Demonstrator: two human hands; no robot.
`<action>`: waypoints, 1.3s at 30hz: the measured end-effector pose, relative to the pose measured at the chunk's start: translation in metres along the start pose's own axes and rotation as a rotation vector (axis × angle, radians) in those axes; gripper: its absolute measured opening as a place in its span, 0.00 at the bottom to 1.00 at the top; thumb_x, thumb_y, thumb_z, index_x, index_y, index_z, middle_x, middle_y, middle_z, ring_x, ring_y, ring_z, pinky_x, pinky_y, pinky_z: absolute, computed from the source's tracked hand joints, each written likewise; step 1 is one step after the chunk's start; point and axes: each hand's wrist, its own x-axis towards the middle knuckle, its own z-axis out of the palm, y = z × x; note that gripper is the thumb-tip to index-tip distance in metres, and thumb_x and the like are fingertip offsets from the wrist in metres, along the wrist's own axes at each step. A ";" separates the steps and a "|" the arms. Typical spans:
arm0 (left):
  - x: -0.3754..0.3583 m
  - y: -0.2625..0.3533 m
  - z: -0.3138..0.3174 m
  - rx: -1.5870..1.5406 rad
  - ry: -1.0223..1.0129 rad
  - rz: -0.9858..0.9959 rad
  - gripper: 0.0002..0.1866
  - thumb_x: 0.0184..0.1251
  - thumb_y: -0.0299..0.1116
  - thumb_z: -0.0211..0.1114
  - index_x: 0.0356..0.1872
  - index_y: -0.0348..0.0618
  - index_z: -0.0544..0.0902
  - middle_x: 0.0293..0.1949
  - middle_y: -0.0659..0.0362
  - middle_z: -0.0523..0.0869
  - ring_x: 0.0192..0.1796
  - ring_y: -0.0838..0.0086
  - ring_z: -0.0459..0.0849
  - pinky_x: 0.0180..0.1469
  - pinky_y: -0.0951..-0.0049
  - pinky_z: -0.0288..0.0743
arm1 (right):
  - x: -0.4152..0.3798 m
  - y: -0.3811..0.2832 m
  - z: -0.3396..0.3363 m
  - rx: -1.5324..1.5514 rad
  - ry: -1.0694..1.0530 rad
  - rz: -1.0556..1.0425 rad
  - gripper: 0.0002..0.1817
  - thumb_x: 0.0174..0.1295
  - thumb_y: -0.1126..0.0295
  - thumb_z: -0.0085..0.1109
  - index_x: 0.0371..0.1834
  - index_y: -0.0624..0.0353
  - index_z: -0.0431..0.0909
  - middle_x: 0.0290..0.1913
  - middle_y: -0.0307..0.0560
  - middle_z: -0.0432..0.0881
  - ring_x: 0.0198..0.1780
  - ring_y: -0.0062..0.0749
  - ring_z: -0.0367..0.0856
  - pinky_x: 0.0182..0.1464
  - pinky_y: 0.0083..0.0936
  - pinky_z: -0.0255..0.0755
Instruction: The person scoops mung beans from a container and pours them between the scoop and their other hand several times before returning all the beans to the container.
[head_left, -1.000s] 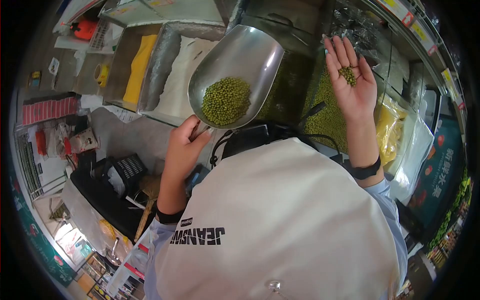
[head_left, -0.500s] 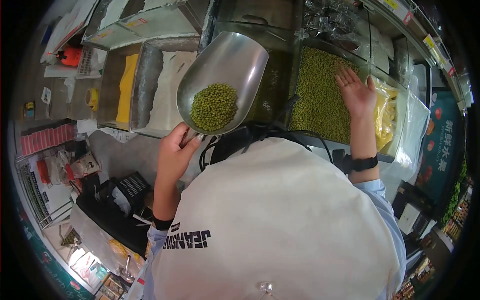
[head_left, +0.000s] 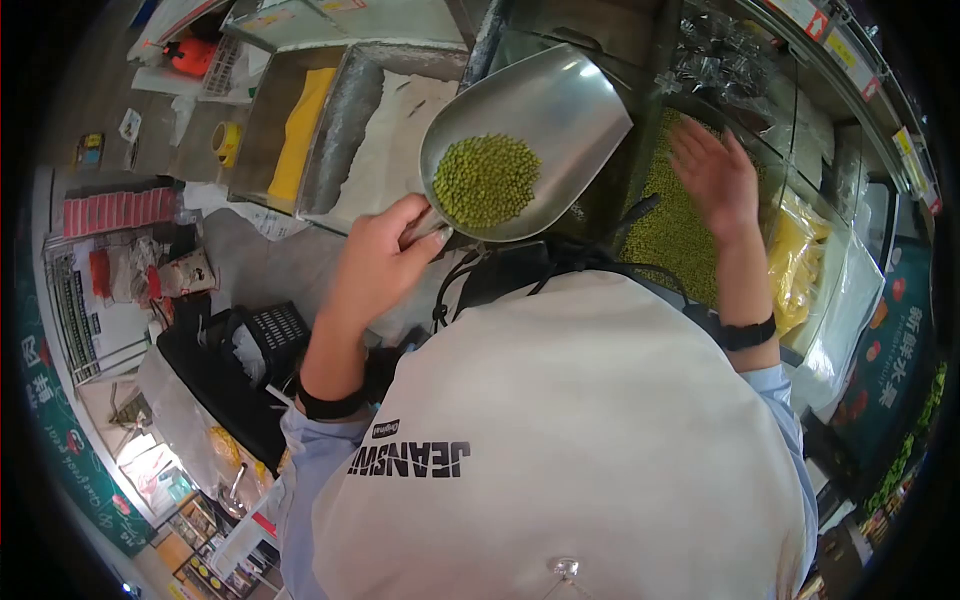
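Note:
My left hand [head_left: 385, 262] is wrapped round the handle of a metal scoop [head_left: 565, 110], and the scoop is tilted with its mouth towards the upper right. A heap of green beans [head_left: 487, 180] rests in its rounded back end. On the right, my right hand [head_left: 715, 180] is held over a bin of green beans [head_left: 665, 235], palm showing and fingers spread, with nothing in it. Whether it touches the beans I cannot tell.
Left of the scoop are a bin lined with white material [head_left: 392, 140] and one with a yellow sheet [head_left: 303, 130]. Yellow bags [head_left: 795, 262] lie right of the bean bin, dark plastic packets [head_left: 725, 55] behind it. A black basket [head_left: 275, 340] stands at lower left.
The view has shifted, so the bins sit further right. My left hand and the scoop have moved right, closer to my right hand, and the scoop is turned more to the right.

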 end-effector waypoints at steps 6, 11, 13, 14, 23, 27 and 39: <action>0.017 0.047 -0.038 0.391 -0.146 0.069 0.12 0.52 0.29 0.61 0.38 0.39 0.75 0.20 0.50 0.72 0.20 0.65 0.69 0.26 0.71 0.64 | 0.033 0.042 0.058 0.377 -0.655 0.207 0.27 0.67 0.56 0.33 0.59 0.66 0.65 0.58 0.51 0.72 0.58 0.40 0.69 0.62 0.33 0.58; 0.018 0.058 -0.047 0.471 -0.133 0.096 0.11 0.51 0.30 0.61 0.36 0.39 0.75 0.20 0.48 0.74 0.22 0.58 0.73 0.27 0.68 0.65 | 0.015 0.042 0.099 0.282 -0.214 0.152 0.24 0.69 0.58 0.30 0.55 0.63 0.70 0.53 0.48 0.76 0.55 0.37 0.72 0.61 0.33 0.61; 0.017 0.061 -0.048 0.478 -0.143 0.051 0.11 0.51 0.30 0.61 0.36 0.39 0.75 0.20 0.48 0.74 0.22 0.58 0.73 0.26 0.68 0.65 | 0.013 0.040 0.099 0.320 -0.261 0.138 0.24 0.69 0.58 0.30 0.56 0.63 0.70 0.53 0.48 0.76 0.55 0.37 0.72 0.60 0.34 0.62; 0.017 0.063 -0.047 0.481 -0.149 0.029 0.11 0.51 0.30 0.61 0.36 0.39 0.75 0.20 0.48 0.74 0.22 0.58 0.73 0.26 0.68 0.65 | 0.017 0.042 0.091 0.372 -0.399 0.156 0.24 0.69 0.58 0.30 0.56 0.63 0.70 0.53 0.48 0.76 0.55 0.37 0.72 0.60 0.34 0.62; 0.011 0.064 -0.047 0.474 -0.113 0.079 0.11 0.50 0.28 0.61 0.35 0.37 0.74 0.18 0.49 0.71 0.18 0.62 0.69 0.24 0.70 0.63 | 0.027 0.045 0.075 0.559 -0.772 0.202 0.25 0.69 0.60 0.29 0.58 0.66 0.66 0.56 0.53 0.73 0.57 0.41 0.71 0.62 0.35 0.60; 0.007 0.067 -0.048 0.449 -0.106 0.070 0.12 0.50 0.28 0.61 0.36 0.36 0.74 0.17 0.50 0.69 0.17 0.66 0.65 0.23 0.72 0.62 | 0.024 0.042 0.078 0.537 -0.714 0.192 0.26 0.69 0.60 0.28 0.60 0.69 0.64 0.56 0.55 0.73 0.58 0.42 0.71 0.63 0.35 0.60; 0.007 0.067 -0.046 0.512 -0.081 0.050 0.13 0.51 0.30 0.61 0.38 0.37 0.75 0.20 0.47 0.72 0.20 0.57 0.71 0.25 0.69 0.65 | 0.027 0.047 0.077 0.608 -0.700 0.214 0.24 0.69 0.63 0.28 0.59 0.70 0.65 0.57 0.56 0.72 0.59 0.43 0.69 0.64 0.35 0.59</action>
